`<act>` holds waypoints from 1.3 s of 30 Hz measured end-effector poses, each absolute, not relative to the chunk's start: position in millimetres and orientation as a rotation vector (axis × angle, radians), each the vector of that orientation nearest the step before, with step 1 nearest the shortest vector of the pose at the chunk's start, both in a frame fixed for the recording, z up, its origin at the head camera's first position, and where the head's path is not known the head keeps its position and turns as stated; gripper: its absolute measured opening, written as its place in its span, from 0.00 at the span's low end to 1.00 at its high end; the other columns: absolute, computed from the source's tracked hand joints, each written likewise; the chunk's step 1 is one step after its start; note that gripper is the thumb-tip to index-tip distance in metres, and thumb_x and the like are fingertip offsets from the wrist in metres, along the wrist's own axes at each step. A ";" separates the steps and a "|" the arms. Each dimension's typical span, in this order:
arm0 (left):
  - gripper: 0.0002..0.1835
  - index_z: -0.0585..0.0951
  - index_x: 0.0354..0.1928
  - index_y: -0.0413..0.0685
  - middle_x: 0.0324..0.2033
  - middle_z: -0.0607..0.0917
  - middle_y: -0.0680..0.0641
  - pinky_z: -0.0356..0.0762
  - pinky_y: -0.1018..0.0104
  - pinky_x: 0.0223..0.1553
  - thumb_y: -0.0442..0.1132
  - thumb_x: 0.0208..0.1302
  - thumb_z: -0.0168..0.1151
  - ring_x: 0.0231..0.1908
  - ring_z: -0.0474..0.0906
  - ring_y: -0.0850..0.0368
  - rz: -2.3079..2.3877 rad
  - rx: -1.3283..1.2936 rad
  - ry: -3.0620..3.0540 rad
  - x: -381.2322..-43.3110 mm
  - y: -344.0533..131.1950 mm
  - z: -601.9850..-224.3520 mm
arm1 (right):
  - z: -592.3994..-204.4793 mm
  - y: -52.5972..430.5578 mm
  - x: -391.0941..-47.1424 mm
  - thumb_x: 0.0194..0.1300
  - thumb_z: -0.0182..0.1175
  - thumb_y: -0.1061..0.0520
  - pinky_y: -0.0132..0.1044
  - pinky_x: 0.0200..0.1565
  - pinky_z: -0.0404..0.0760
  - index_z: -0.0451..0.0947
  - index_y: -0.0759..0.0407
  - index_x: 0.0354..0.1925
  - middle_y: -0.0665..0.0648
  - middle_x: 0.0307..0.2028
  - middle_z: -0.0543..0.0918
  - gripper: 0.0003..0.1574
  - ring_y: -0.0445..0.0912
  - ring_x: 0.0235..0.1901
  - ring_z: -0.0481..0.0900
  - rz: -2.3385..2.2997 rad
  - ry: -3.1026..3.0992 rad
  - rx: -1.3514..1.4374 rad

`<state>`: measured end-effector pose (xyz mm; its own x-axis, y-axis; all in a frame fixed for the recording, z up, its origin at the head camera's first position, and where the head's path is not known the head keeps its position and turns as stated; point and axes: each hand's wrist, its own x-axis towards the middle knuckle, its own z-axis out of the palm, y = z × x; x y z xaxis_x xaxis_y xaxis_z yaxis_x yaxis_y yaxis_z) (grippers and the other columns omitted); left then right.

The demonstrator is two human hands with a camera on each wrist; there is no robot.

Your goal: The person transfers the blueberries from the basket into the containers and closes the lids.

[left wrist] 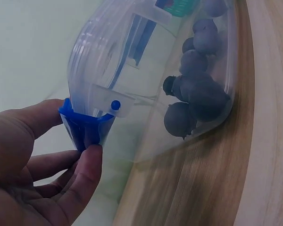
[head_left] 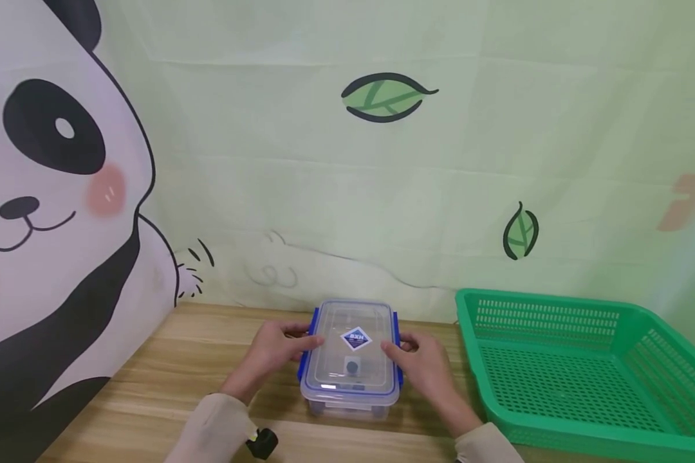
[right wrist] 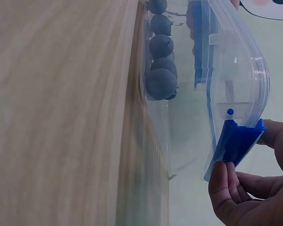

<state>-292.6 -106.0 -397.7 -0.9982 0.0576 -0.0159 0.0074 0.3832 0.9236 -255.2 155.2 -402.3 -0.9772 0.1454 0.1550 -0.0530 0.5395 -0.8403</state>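
A clear plastic food container (head_left: 353, 360) with a lid, blue side latches and a diamond-shaped sticker stands on the wooden table. Several blueberries (left wrist: 200, 92) lie inside it, seen through the wall in both wrist views. At its left side my left hand (head_left: 278, 344) pinches a blue latch (left wrist: 87, 126), thumb at the lid edge and fingers below the flap. On the opposite side my right hand (head_left: 423, 360) pinches the other blue latch (right wrist: 238, 141) in the same way. Both flaps tilt outward from the container wall in the wrist views.
A green plastic basket (head_left: 562, 418) with perforated walls stands to the right of the container. Behind the table (head_left: 150, 379) hangs a pale green cloth (head_left: 266, 128) printed with a panda and leaves. A small black object (head_left: 262, 444) sits by the left sleeve.
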 end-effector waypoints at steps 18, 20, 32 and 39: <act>0.24 0.84 0.59 0.31 0.46 0.90 0.40 0.90 0.58 0.40 0.39 0.66 0.77 0.37 0.87 0.51 1.677 0.106 2.605 -289.7 -107.2 -392.8 | -398.9 155.2 -254.6 0.68 0.73 0.54 0.39 0.35 0.83 0.86 0.71 0.51 0.55 0.32 0.83 0.22 0.47 0.34 0.79 1.316 -2.591 0.018; 0.24 0.84 0.59 0.31 0.45 0.90 0.41 0.90 0.58 0.40 0.39 0.67 0.77 0.37 0.87 0.52 1.660 0.104 2.608 -289.4 -107.7 -391.3 | -398.2 154.4 -254.7 0.68 0.73 0.55 0.38 0.35 0.81 0.86 0.71 0.50 0.54 0.31 0.83 0.21 0.46 0.33 0.78 1.300 -2.596 0.034; 0.22 0.85 0.60 0.35 0.47 0.90 0.42 0.90 0.55 0.44 0.39 0.69 0.75 0.38 0.87 0.52 1.513 0.140 2.659 -290.7 -102.8 -387.8 | -398.4 155.4 -253.2 0.69 0.72 0.55 0.37 0.33 0.79 0.86 0.69 0.50 0.54 0.32 0.82 0.19 0.46 0.33 0.77 1.287 -2.618 0.006; 0.21 0.86 0.59 0.35 0.46 0.90 0.43 0.90 0.56 0.44 0.38 0.68 0.75 0.39 0.87 0.53 1.535 0.202 2.660 -294.6 -99.5 -391.5 | -401.9 160.5 -254.3 0.69 0.72 0.55 0.38 0.34 0.80 0.85 0.70 0.52 0.54 0.33 0.82 0.21 0.47 0.34 0.77 1.323 -2.606 -0.003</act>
